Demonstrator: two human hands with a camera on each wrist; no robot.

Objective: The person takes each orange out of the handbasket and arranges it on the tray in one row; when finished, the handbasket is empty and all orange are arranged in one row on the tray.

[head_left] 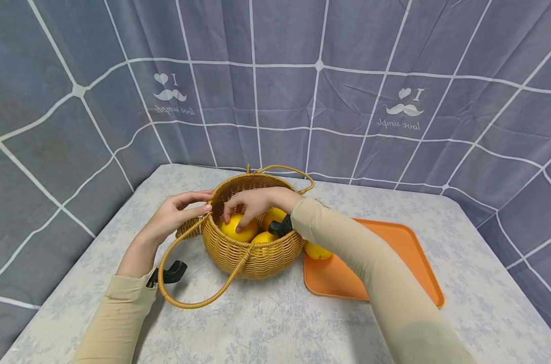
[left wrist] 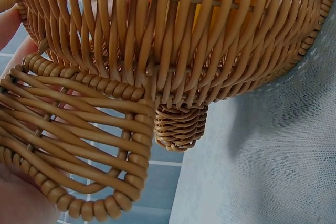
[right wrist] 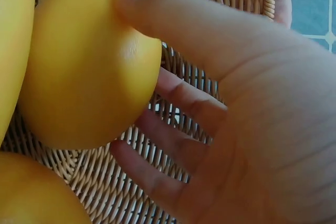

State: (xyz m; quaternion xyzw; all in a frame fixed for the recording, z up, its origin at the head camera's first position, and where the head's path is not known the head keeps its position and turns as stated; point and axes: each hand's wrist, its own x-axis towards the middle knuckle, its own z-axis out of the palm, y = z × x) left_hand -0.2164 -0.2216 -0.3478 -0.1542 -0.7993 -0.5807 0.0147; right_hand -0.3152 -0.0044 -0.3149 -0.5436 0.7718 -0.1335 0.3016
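Observation:
A round wicker basket [head_left: 257,262] stands on the table with several yellow fruits inside. My right hand [head_left: 259,201] reaches down into it and grips a smooth, oval yellow fruit [right wrist: 89,66]. The thumb lies on top of the fruit and the fingers curl along its side. Two more yellow fruits, one at the lower left [right wrist: 37,192] of the right wrist view, lie close by. My left hand [head_left: 177,215] touches the basket's left rim with extended fingers and thumb, beside a flat woven flap [left wrist: 79,135].
An orange tray [head_left: 394,235] lies to the right, partly under my right sleeve. Another yellow fruit [head_left: 318,251] sits at its left edge, beside the basket. A looped basket handle [head_left: 191,306] hangs toward the front left; a second handle [head_left: 298,171] stands out behind. A grey-blue curtain [head_left: 284,96] hangs behind.

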